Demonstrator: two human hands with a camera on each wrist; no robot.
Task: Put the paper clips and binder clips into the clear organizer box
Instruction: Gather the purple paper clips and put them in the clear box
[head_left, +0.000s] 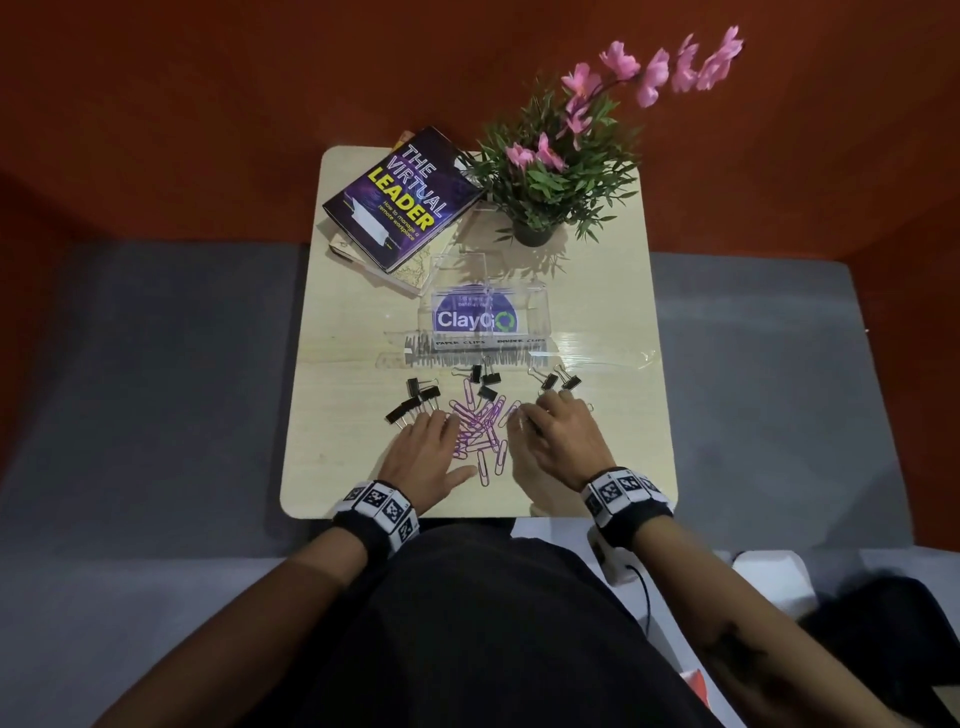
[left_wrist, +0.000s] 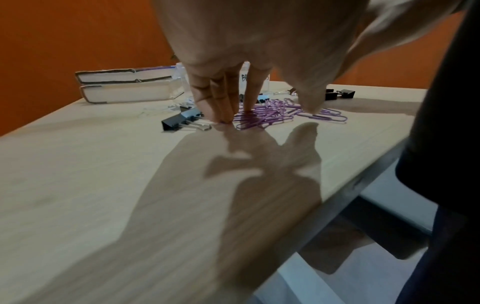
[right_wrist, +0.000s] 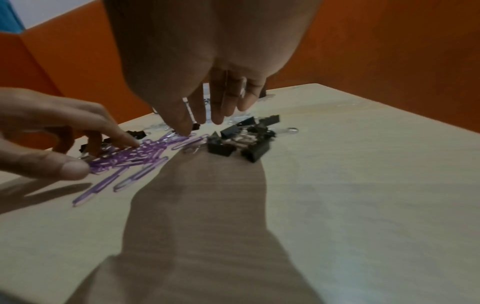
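Note:
The clear organizer box (head_left: 536, 310), with a ClayGo label and hand-written compartment labels, stands mid-table. In front of it lies a pile of purple paper clips (head_left: 480, 423) (left_wrist: 270, 116) (right_wrist: 135, 156). Black binder clips lie in three loose groups: left (head_left: 415, 400) (left_wrist: 182, 122), centre (head_left: 484, 379) and right (head_left: 558, 383) (right_wrist: 233, 142). My left hand (head_left: 441, 439) has straight fingers (left_wrist: 221, 107) touching the pile's left edge. My right hand (head_left: 530, 413) hovers at the pile's right edge, with its fingers (right_wrist: 218, 111) pointing down and holding nothing.
Two stacked books (head_left: 405, 197) (left_wrist: 124, 86) lie at the back left and a potted plant with pink flowers (head_left: 540, 176) at the back right. The table's near edge (head_left: 467, 513) is close behind my wrists. Orange walls surround the table.

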